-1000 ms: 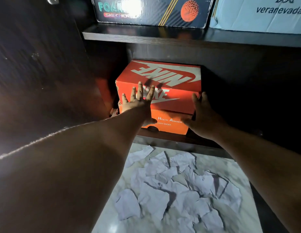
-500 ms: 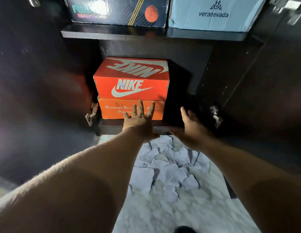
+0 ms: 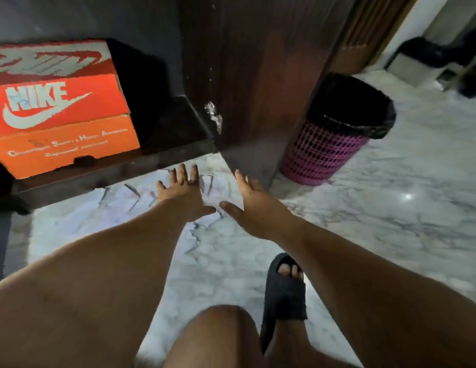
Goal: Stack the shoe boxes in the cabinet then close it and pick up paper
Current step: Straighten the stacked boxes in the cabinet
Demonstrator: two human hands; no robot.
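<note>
1. Head view: your left hand point(image 3: 182, 191) and right hand point(image 3: 254, 205) reach out over the marble floor point(image 3: 391, 208), fingers spread and straight, holding nothing, thumbs nearly meeting.
2. The Nike shoe box point(image 3: 56, 102) sits on top of the orange shoe box point(image 3: 69, 144) at the left of the cabinet's bottom shelf point(image 3: 112, 171); the lower box's front is close to the shelf edge, and dark open room lies to the right of the stack.
3. The cabinet door point(image 3: 258, 75) stands open just beyond your right hand, its lower edge near your fingertips.
4. Blurred sheets of paper point(image 3: 120, 200) lie on the floor under and left of your hands, in front of the shelf edge.
5. A pink mesh bin point(image 3: 335, 136) with a black liner stands right of the door; your sandalled foot point(image 3: 283, 290) is below your right arm.
</note>
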